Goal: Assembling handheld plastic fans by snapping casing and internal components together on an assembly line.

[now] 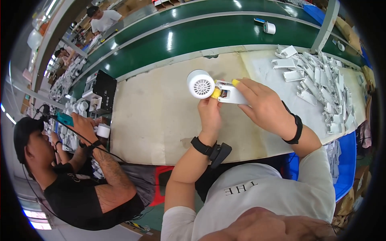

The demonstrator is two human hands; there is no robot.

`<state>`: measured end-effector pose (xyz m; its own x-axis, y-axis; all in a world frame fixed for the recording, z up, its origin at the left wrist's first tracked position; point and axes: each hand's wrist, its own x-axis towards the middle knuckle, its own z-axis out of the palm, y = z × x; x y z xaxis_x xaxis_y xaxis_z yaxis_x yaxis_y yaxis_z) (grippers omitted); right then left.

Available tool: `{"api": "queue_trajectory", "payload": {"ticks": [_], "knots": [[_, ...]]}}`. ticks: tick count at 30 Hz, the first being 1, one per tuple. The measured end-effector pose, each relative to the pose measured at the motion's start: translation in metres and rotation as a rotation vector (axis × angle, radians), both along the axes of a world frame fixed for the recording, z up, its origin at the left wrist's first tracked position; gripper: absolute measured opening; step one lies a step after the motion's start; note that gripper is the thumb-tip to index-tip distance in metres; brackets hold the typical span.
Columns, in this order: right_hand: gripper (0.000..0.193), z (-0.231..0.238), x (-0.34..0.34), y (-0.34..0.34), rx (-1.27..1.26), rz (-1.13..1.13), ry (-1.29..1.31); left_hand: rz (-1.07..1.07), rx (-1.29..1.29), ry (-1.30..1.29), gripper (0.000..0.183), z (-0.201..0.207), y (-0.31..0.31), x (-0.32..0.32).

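Note:
Over the middle of the worktable (157,116), my left hand (210,116) grips a white cylindrical housing (200,84) from below. A round slotted grille on the housing faces me. My right hand (263,104) is closed on a white plastic handle shell (235,95), whose narrow end meets the side of the housing. Some small dark parts show inside the joint between them. Yellow covers sit on fingertips of both hands. My fingers partly hide where the two pieces join.
White plastic shells (317,80) lie heaped on the right, above a blue bin (346,164). A green conveyor belt (161,50) runs behind, carrying another white housing (269,28). At left, a co-worker (80,176) works beside a black box (105,92).

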<state>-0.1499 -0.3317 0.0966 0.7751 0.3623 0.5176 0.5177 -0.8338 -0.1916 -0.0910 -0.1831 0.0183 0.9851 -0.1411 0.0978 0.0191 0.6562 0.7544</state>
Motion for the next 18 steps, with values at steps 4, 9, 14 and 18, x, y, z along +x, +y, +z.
{"api": "queue_trajectory", "payload": {"ticks": [4,9,14,18], "knots": [[0.056,0.003,0.005,0.007,0.03,-0.025,-0.025,-0.041,-0.059,-0.043,0.031,0.005,0.006,0.003],[0.056,0.002,0.008,0.004,-0.025,-0.018,-0.041,-0.038,-0.098,-0.04,0.033,0.007,0.005,0.002],[0.058,-0.011,0.017,0.013,0.014,-0.036,-0.074,-0.006,-0.062,-0.08,0.034,0.011,0.0,-0.005],[0.061,-0.03,0.021,0.028,-0.026,-0.126,-0.097,0.187,0.1,-0.158,0.034,0.008,0.0,-0.004]]}}
